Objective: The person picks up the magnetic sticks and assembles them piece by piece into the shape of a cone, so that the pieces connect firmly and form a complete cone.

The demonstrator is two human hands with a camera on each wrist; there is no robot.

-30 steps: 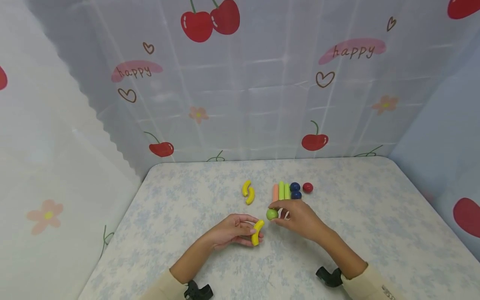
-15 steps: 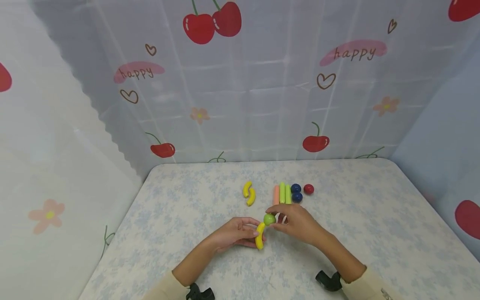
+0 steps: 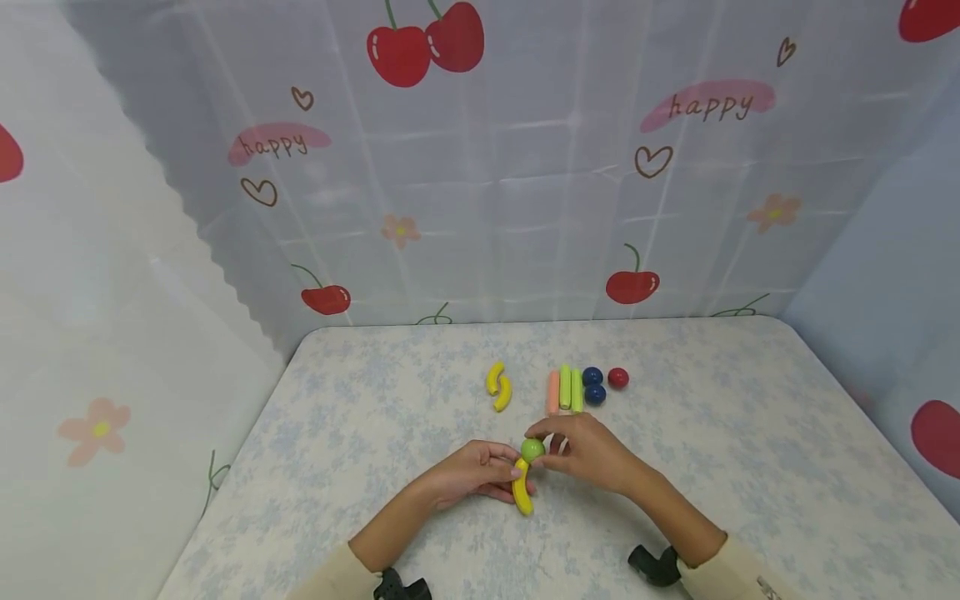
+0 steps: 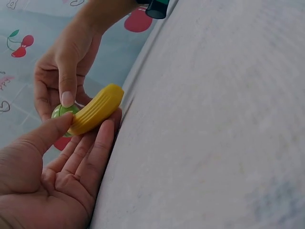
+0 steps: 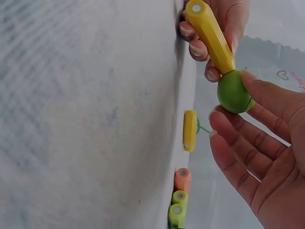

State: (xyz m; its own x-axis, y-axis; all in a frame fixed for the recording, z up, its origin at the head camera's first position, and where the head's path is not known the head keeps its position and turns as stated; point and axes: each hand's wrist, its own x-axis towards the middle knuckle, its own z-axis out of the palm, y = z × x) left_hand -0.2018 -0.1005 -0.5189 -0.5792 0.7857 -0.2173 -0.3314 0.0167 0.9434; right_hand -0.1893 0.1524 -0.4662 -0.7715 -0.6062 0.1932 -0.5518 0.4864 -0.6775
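- Grip, left hand (image 3: 476, 475): thumb and fingers pinching one yellow curved piece (image 3: 522, 493), raised off the table (image 3: 375, 383).
- Grip, right hand (image 3: 592, 454): thumb and fingertips pinching one green ball (image 3: 532, 451), touching the yellow piece's end.
- Step in hand, by my judgement: joining ball to piece; whether they hold together I cannot tell.
- Next move: seems to call for steady alignment and a light press.
- Yellow curved pieces: three; one held, two loose (image 3: 502, 393).
- Salmon stick (image 3: 553, 392): one.
- Light-green sticks (image 3: 566, 387): two.
- Blue balls (image 3: 595, 394): two.
- Red ball (image 3: 618, 378): one.
- Caveat: the right hand may hide more.
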